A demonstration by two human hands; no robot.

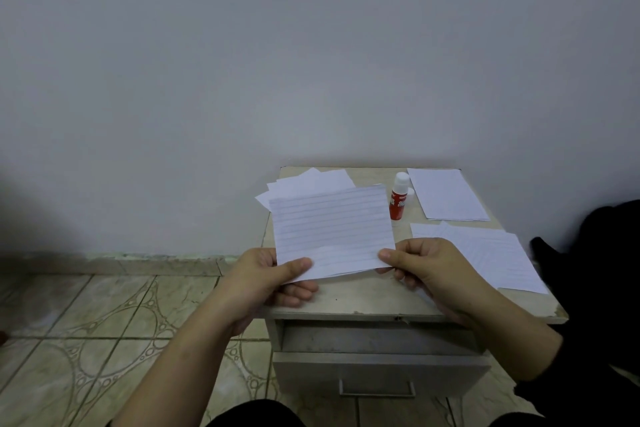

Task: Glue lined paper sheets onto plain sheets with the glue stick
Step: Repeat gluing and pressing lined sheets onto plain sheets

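1. Head view: both forearms reach forward over the small table.
2. Left hand and right hand pinch the lined sheet at its lower corners, above the table.
3. Glue stick stands behind.

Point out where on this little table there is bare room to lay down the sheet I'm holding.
The widest bare patch on the table is the front strip, under the held lined sheet, between the left hand and right hand. A narrow gap lies beside the glue stick. Crowded: the back-left pile, the back-right sheet and the right stack.
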